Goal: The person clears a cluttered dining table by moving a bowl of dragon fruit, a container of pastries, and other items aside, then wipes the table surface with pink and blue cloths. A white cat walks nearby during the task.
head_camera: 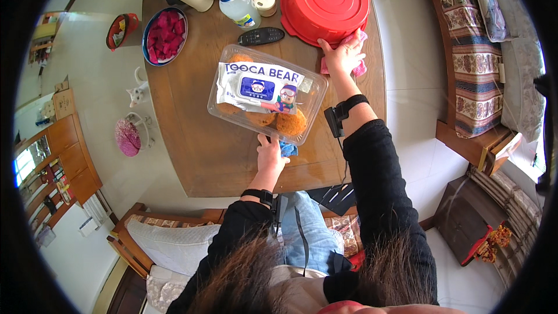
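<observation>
My left hand (270, 157) is at the near edge of a clear plastic food box (314, 96), its fingertips touching the rim. Beside it, a blue cloth (289, 149) shows partly from under the box. Round browned buns (291, 122) are inside the box, and a white pack of wipes (257, 87) lies on top of them. My right hand (344, 56) reaches further out, fingers spread against the near side of a red lidded plastic tub (324, 2). A pink cloth (359, 69) lies under that hand, partly hidden by it.
Beyond the box on the wooden table (183, 139) lie a black remote control (261, 36), a drink bottle (239, 8), a small lidded cup (265, 3) and a bowl of magenta fruit pieces (166, 37). A white cat (137, 95) is on the floor, left of the table.
</observation>
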`<control>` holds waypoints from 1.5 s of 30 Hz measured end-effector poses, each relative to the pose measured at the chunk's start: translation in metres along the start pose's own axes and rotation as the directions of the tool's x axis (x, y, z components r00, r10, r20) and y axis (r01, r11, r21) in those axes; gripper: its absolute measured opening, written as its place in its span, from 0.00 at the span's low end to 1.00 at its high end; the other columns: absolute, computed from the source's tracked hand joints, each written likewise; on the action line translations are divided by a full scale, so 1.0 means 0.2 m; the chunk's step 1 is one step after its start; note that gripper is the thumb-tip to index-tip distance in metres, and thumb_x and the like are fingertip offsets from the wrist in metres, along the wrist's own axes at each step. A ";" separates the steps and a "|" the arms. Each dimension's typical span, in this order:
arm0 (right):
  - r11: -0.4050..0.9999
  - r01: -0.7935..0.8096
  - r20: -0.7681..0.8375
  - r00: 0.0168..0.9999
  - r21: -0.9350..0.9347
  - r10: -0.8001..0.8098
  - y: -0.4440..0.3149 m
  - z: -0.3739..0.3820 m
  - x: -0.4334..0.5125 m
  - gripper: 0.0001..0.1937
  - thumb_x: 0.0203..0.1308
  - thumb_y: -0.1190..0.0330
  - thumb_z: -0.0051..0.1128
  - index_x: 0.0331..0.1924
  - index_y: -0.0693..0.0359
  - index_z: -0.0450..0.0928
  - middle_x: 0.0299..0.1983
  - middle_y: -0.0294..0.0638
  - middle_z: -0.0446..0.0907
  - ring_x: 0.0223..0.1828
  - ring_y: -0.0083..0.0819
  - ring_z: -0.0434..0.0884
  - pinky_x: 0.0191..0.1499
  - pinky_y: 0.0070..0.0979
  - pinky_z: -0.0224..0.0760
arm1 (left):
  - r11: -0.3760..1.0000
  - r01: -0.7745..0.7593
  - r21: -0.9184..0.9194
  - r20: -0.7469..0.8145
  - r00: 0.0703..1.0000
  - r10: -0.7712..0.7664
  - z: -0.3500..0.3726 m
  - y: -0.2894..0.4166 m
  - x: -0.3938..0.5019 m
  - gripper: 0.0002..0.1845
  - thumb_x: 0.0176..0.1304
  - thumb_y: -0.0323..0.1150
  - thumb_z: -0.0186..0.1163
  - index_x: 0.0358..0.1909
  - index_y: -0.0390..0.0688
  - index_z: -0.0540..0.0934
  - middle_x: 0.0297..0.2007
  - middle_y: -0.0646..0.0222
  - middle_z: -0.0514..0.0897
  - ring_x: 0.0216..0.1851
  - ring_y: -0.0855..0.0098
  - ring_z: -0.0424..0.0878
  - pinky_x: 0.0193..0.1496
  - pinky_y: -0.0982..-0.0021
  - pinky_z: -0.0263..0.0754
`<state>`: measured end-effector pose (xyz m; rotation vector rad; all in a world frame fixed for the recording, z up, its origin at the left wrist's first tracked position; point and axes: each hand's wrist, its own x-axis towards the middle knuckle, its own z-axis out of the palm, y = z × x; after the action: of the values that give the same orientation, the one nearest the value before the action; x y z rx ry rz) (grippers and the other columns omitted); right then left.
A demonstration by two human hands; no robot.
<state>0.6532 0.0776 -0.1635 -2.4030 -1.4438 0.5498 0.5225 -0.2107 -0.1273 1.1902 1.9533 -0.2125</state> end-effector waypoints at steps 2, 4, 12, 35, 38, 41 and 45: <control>1.000 -0.020 0.004 1.000 -0.020 0.021 0.00 0.00 0.01 0.66 0.38 0.41 0.79 0.77 0.46 0.40 0.78 0.52 0.48 0.75 0.71 0.51 0.75 0.56 0.50 | 1.000 -0.004 0.002 -0.002 1.000 0.004 0.00 0.00 0.00 0.53 0.36 0.35 0.83 0.67 0.48 0.63 0.65 0.43 0.59 0.51 0.42 0.79 0.51 0.55 0.84; 1.000 0.029 -0.029 0.999 0.007 -0.029 0.00 0.00 0.03 0.66 0.38 0.42 0.79 0.77 0.44 0.39 0.79 0.52 0.47 0.74 0.71 0.51 0.75 0.56 0.50 | 1.000 -0.005 -0.001 0.003 1.000 0.005 0.00 -0.01 0.00 0.53 0.36 0.35 0.84 0.66 0.47 0.63 0.65 0.43 0.59 0.51 0.42 0.79 0.51 0.55 0.84; 0.999 -0.038 0.060 0.998 0.011 0.037 -0.03 -0.06 0.12 0.64 0.42 0.47 0.80 0.79 0.39 0.38 0.79 0.54 0.46 0.74 0.74 0.52 0.75 0.59 0.46 | 1.000 0.024 -0.012 0.075 0.997 -0.023 -0.02 0.00 0.01 0.58 0.38 0.36 0.83 0.70 0.46 0.56 0.70 0.38 0.52 0.53 0.36 0.77 0.56 0.51 0.80; 0.997 -0.016 0.140 0.990 -0.070 0.026 -0.10 -0.14 0.26 0.64 0.46 0.41 0.75 0.79 0.32 0.32 0.80 0.51 0.45 0.76 0.71 0.48 0.76 0.61 0.41 | 1.000 0.008 -0.007 0.010 1.000 -0.008 -0.02 0.02 -0.01 0.51 0.38 0.33 0.83 0.66 0.47 0.63 0.67 0.42 0.57 0.52 0.41 0.78 0.51 0.56 0.84; 0.996 0.000 0.144 0.990 -0.095 0.014 -0.10 -0.12 0.28 0.64 0.46 0.39 0.73 0.79 0.33 0.32 0.80 0.51 0.46 0.77 0.68 0.50 0.76 0.62 0.40 | 1.000 0.007 0.003 -0.006 1.000 -0.007 -0.02 0.02 -0.01 0.51 0.37 0.34 0.83 0.65 0.47 0.63 0.67 0.42 0.57 0.52 0.41 0.78 0.52 0.55 0.84; 0.995 0.044 0.144 0.989 -0.090 -0.030 -0.10 -0.13 0.30 0.64 0.46 0.38 0.72 0.80 0.34 0.31 0.80 0.49 0.46 0.77 0.62 0.52 0.76 0.63 0.38 | 1.000 0.010 0.010 0.004 1.000 -0.010 -0.01 0.01 -0.01 0.52 0.37 0.34 0.83 0.66 0.47 0.62 0.67 0.42 0.57 0.52 0.41 0.78 0.53 0.55 0.83; 0.991 0.064 0.215 0.976 -0.120 -0.037 -0.11 -0.16 0.31 0.64 0.46 0.37 0.71 0.80 0.35 0.30 0.81 0.45 0.45 0.78 0.57 0.54 0.76 0.65 0.36 | 1.000 0.002 0.008 -0.002 1.000 -0.002 0.00 0.01 -0.01 0.53 0.37 0.35 0.83 0.67 0.47 0.61 0.67 0.42 0.57 0.52 0.40 0.78 0.54 0.54 0.82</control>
<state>0.6771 0.1413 -0.1363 -2.4579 -1.6697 0.7438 0.5237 -0.2103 -0.1251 1.1939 1.9576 -0.2202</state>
